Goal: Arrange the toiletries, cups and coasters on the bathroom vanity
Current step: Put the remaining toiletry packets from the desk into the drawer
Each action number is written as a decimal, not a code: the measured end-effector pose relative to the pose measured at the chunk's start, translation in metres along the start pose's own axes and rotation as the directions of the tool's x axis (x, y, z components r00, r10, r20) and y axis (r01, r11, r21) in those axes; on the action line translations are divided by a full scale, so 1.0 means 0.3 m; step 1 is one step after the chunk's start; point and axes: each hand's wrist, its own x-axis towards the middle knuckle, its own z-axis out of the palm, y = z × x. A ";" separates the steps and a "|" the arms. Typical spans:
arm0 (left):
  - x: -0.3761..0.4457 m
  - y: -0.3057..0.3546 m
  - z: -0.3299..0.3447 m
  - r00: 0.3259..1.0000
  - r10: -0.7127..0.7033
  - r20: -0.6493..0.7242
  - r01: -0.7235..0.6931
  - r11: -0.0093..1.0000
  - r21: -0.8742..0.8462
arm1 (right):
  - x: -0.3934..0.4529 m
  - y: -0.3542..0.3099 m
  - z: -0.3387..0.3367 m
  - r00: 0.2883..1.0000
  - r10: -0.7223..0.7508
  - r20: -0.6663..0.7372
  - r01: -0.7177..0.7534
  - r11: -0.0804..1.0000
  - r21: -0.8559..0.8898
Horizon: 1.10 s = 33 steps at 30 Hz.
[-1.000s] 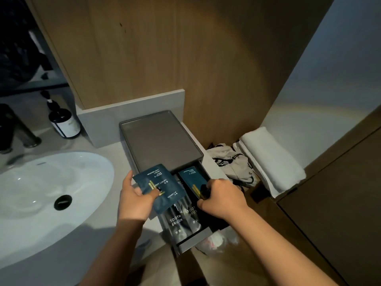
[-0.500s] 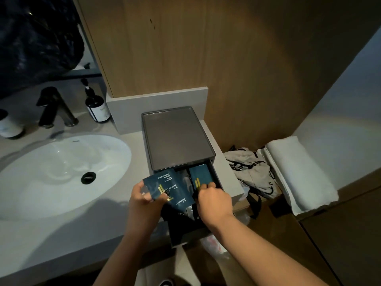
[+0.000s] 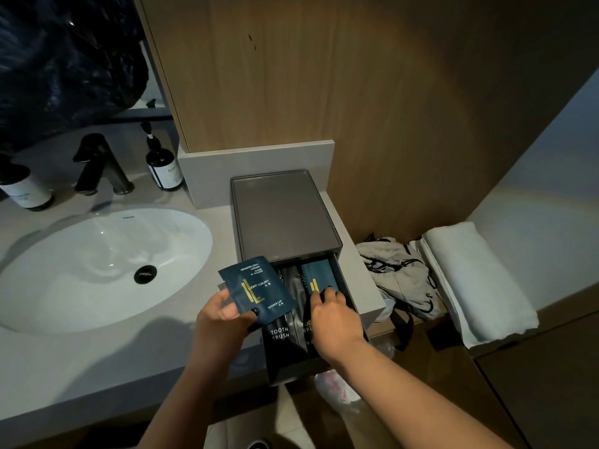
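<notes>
A grey amenity box (image 3: 285, 212) stands on the vanity counter (image 3: 64, 367) to the right of the sink, its drawer (image 3: 291, 372) pulled out toward me. My left hand (image 3: 223, 319) pinches a dark blue shower cap packet (image 3: 256, 290) and holds it above the drawer's left edge. My right hand (image 3: 334, 315) reaches into the drawer, fingers curled onto a second dark blue packet (image 3: 319, 277) lying at its back right. Two black toothbrush packets (image 3: 280, 335) lie side by side in the drawer, partly hidden by my hands.
A white oval sink (image 3: 97, 264) with a black faucet (image 3: 100, 166) fills the left. Two dark pump bottles (image 3: 163, 166) (image 3: 26, 189) stand behind it. To the right and lower, a folded white towel (image 3: 473, 280) and a crumpled grey bag (image 3: 398, 277) lie on a wooden ledge.
My view has shifted, so the sink and faucet show more. Both hands stay at the drawer; the left still holds its packet, the right has slid slightly deeper onto the second packet.
</notes>
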 end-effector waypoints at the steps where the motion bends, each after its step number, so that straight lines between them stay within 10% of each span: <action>1: 0.001 -0.005 0.003 1.000 -0.008 0.006 0.008 1.000 0.000 | 0.004 0.008 0.004 1.000 0.000 0.015 0.000 1.000 0.021; 21: 0.010 -0.014 0.048 0.999 -0.044 0.024 0.041 0.992 0.119 | 0.018 0.047 0.008 0.993 -0.059 0.105 0.028 0.959 0.280; 33: 0.013 -0.030 0.138 0.985 -0.088 0.147 0.078 0.995 0.067 | -0.103 0.133 -0.009 0.936 0.005 -0.352 0.176 0.860 0.479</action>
